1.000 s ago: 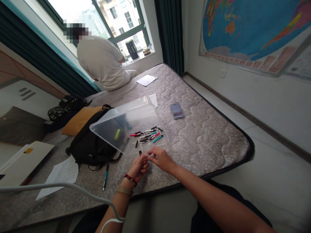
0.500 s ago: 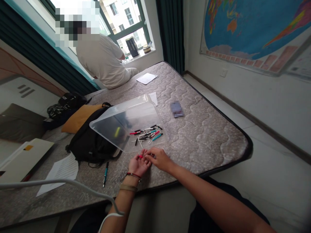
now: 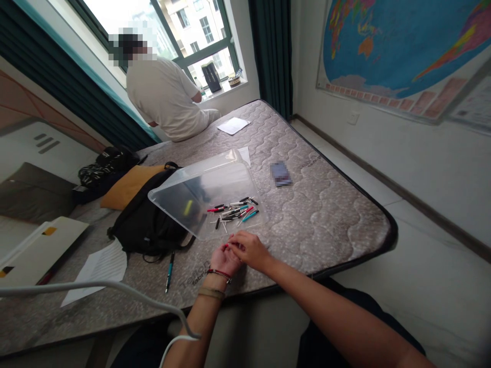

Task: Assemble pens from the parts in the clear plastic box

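My left hand (image 3: 225,259) lies palm up at the mattress's near edge, its fingers curled around a small red pen part (image 3: 227,246). My right hand (image 3: 249,250) meets it there, fingertips bunched against the left fingers and the red part. Much of that part is hidden by my fingers. A little farther away, a loose pile of pen parts (image 3: 232,211) in red, teal, black and silver lies at the corner of a clear plastic lid (image 3: 199,191). Neither hand touches the pile.
A teal pen (image 3: 169,272) lies beside a black backpack (image 3: 148,230) on the quilted mattress (image 3: 318,214). Loose paper sheets (image 3: 102,268) lie left. A person (image 3: 163,97) sits at the far edge by the window. A white cable (image 3: 115,287) crosses the near left.
The red part, lying on the mattress a second ago, now sits in my left fingers. My hands have drawn closer together, and the view has shifted slightly.
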Available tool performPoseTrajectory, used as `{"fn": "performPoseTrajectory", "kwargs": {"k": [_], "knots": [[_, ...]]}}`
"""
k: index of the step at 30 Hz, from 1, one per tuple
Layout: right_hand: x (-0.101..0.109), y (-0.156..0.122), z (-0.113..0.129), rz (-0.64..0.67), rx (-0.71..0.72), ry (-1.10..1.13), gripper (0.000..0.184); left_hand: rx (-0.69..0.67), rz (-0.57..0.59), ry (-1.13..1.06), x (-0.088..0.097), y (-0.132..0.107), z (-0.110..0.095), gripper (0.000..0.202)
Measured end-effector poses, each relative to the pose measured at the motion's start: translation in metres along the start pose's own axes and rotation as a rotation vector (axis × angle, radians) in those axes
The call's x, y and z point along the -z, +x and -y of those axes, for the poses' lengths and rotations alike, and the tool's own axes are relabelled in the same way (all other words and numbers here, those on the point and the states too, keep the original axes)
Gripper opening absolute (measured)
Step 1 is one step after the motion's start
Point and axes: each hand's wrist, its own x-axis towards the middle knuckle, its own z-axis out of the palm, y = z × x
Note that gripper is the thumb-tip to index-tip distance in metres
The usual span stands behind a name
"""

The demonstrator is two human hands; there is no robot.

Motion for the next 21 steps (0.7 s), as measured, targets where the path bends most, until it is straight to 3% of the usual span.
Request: {"fn": "performPoseTrajectory", "kwargs": {"k": [13, 21], "knots": [[-0.006, -0.001, 0.002, 0.007, 0.046, -0.029, 0.014, 0.023, 0.055, -0.057, -0.001, -0.013, -0.003, 0.032], [-0.006, -0.003, -0.002, 0.026, 0.084, -0.061, 0.017, 0.061, 0.102, -0.065, -0.004, -0.018, 0.000, 0.042]]}}
